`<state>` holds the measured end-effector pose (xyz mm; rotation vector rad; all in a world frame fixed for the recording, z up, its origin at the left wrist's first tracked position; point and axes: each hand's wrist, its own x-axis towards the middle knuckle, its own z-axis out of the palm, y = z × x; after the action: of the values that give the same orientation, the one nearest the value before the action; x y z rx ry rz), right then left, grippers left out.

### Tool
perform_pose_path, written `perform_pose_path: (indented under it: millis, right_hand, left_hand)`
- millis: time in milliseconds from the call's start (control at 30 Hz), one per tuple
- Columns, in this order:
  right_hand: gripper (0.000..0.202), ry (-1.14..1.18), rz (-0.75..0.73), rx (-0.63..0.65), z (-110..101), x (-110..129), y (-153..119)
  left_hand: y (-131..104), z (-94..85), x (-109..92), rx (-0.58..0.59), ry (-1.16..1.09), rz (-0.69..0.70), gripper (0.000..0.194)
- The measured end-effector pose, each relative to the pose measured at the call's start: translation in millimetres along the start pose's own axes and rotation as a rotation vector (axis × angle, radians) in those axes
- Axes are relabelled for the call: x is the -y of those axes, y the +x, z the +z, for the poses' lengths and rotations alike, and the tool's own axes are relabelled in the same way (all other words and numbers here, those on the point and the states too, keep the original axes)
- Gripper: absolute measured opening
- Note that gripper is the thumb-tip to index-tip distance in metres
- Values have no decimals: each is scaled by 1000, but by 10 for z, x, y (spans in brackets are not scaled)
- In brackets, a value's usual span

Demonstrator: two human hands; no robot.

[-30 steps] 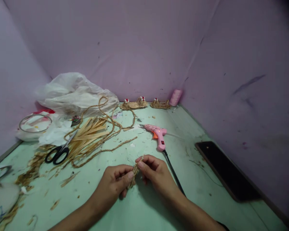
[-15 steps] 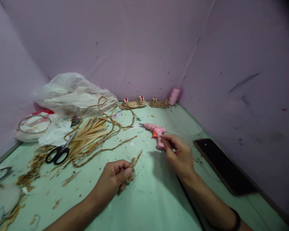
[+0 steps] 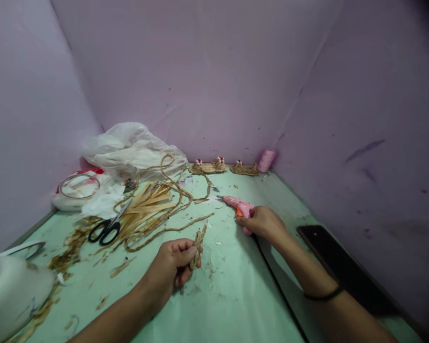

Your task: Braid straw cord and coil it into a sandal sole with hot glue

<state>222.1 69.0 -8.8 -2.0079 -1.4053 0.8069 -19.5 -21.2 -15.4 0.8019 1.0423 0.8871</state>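
My left hand (image 3: 180,259) is closed, pinching a small looped piece of braided straw cord (image 3: 198,247) just above the table, with one end sticking up. To the right, my right hand (image 3: 266,223) has its fingers wrapped round the handle of a pink glue gun (image 3: 234,204) with an orange trigger. The gun's metal tip points left, and its black cable (image 3: 273,281) runs back toward me beneath my forearm. A longer braided cord (image 3: 168,230) curls across the table beyond my left hand.
Black-handled scissors (image 3: 109,229) and flat straw strips (image 3: 146,202) lie on the left, before a white plastic bag (image 3: 136,147). At the back wall stand small woven straw pieces (image 3: 209,166) and a pink thread spool (image 3: 266,160). A dark phone (image 3: 343,267) lies on the right.
My right hand has gone from lightly touching the glue gun's handle to gripping it. My left hand still holds the cord piece. The whole view has shifted slightly.
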Motion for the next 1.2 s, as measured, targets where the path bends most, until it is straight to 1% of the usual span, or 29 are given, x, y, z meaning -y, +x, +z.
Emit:
perform_pose_path:
  millis: [100, 167, 233, 267, 333, 400, 467, 567, 667, 767, 867, 933, 1067, 1200]
  right_hand:
    - [25, 79, 63, 83, 27, 39, -1]
    - [17, 199, 79, 131, 20, 60, -77]
    - [3, 341, 56, 163, 8, 81, -218]
    - [6, 404, 34, 175, 2, 87, -309]
    - [24, 515, -18, 206, -8, 79, -505]
    - [40, 642, -94, 284, -18, 38, -687]
    - [44, 705, -168, 339, -34, -27, -821]
    - [41, 684, -258, 368, -60, -135, -919]
    - [38, 634, -316, 362, -57, -223, -957]
    - [32, 573, -330, 284, -2, -300, -1008]
    - [28, 501, -292, 185, 71, -379, -1066]
    - [27, 450, -297, 158, 100, -416, -1087]
    - [28, 391, -381, 204, 106, -411, -1084]
    - [28, 393, -390, 221, 101, -374, -1076]
  left_hand:
    - [2, -16, 8, 1, -38, -7, 34]
    - [-2, -18, 11, -4, -51, -11, 34]
    - [-10, -11, 3, -3, -45, -20, 35]
    - [-14, -7, -3, 1, -35, -25, 35]
    - [-17, -1, -17, -4, -15, -41, 36]
    - [-11, -3, -25, -21, -12, -54, 35]
    - [-1, -10, -27, -32, -21, -53, 34]
    - [10, -14, -24, -27, -26, -39, 33]
    - [12, -4, -14, -28, -16, -39, 33]
    - [25, -8, 20, -38, -16, -35, 36]
    - [56, -38, 62, -34, -5, -35, 41]
    - [65, -49, 69, -18, 28, -38, 43]
    - [35, -20, 29, -24, 54, -26, 38]
    - [13, 11, 6, -41, 36, -7, 33]
